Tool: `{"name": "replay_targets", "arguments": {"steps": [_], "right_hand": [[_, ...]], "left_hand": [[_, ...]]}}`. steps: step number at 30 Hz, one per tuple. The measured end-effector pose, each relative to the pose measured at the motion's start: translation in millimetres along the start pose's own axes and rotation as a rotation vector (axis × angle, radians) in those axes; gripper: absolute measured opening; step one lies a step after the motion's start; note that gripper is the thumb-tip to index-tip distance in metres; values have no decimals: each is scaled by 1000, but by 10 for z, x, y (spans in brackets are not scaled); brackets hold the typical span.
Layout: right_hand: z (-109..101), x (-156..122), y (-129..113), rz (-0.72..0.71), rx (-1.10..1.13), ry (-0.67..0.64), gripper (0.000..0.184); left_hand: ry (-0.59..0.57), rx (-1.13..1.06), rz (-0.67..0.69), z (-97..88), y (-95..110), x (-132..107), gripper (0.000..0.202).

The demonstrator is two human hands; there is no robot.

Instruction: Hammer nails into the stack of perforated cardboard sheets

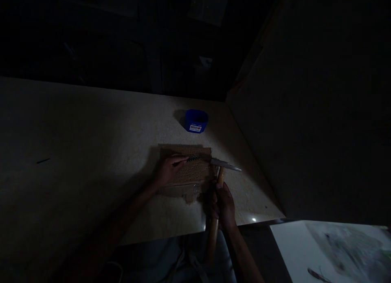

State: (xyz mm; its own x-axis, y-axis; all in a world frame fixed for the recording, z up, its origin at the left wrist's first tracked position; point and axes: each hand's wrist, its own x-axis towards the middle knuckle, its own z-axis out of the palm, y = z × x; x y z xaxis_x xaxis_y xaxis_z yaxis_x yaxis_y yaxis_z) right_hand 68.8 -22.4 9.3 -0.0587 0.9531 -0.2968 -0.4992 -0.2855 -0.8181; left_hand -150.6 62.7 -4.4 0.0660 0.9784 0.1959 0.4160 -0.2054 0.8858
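My right hand (225, 203) is wrapped round the wooden handle of a hammer (221, 176). The metal head of the hammer lies level with the right edge of a brown cardboard piece (191, 174), whose surface is pitted with many small marks. Over the cardboard, my left hand (170, 169) pinches the near end of a small dark ridged piece (193, 158); the dim light hides its exact kind. The lower edge of the cardboard looks torn and uneven.
Behind the cardboard stands a blue plastic container (196, 122) with a white label. A thin dark stick-like thing (43, 161) lies far left on the pale tabletop (91, 124). A dark wall rises at right. Below right is a white surface (293, 246).
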Motion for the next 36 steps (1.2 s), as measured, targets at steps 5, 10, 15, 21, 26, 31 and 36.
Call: {"name": "replay_targets", "arguments": {"steps": [5,10,15,21,26,31,36], "right_hand": [[13,-9,-37,8,-152,3,37],[97,-40,-331,-144,-566,-17,30],[309,-69,-775,-286,-1052,-232,30],[478,28,-842,-383,-1229,-345,32],[477,215,-682,-308,-1296,-421,24],[497,154,-780,-320,-1282,-430,28],[520,106,-847,-444,-1288,-325,30]], "left_hand": [[30,-21,-62,39,-36,-21,37],[58,-34,-34,93,-105,-26,42],[79,-15,-63,117,-171,-27,45],[77,-40,-131,83,-101,-27,42],[74,19,-145,80,-70,-36,36],[73,21,-152,74,-47,-29,33],[67,-57,-155,62,15,4,33]]}}
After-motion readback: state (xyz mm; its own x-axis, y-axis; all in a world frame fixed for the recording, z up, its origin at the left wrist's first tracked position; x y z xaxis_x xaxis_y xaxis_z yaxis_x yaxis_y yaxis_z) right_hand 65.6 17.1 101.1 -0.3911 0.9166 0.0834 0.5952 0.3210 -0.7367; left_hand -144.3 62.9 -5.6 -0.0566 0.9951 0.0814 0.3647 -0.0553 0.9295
